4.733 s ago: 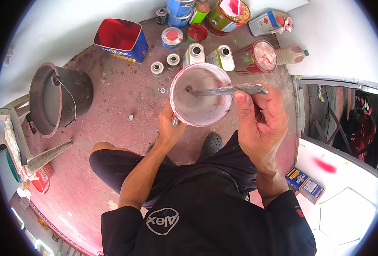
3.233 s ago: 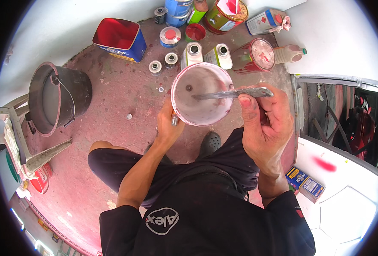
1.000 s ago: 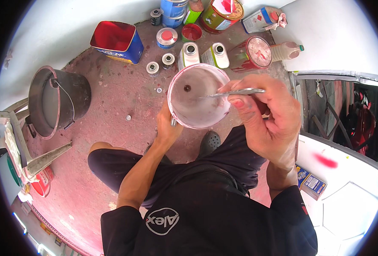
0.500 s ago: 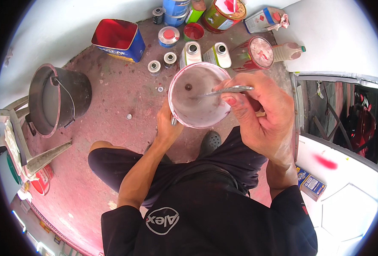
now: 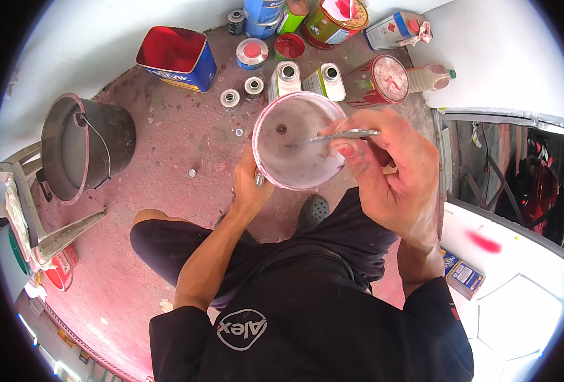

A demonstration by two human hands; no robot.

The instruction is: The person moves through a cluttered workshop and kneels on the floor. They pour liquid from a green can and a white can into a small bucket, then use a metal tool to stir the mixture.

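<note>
My left hand (image 5: pixel 251 184) is closed on the lower left side of a white, round paint cup (image 5: pixel 267 167), which I hold up in front of me. A small metal fitting (image 5: pixel 260 179) pokes out beside those fingers; the cup's underside is hidden. Inside, the bottom has a dark round spot like a hole, and the walls carry a thin pinkish film. On the right, my right hand (image 5: pixel 400 169) pinches a thin, flat metal stick (image 5: pixel 352 134) between thumb and fingers. The stick slants over the rim, its far end down inside the cup. Red stains mark the right thumb.
On the red-stained floor (image 5: pixel 161 146), several cans and tins stand ahead, among them a red-lined blue tin (image 5: pixel 196 73) and two white solvent cans (image 5: pixel 286 81). A dark bucket (image 5: pixel 113 137) stands left by a stool (image 5: pixel 72 232). A paint-smeared can (image 5: pixel 368 83) is far right.
</note>
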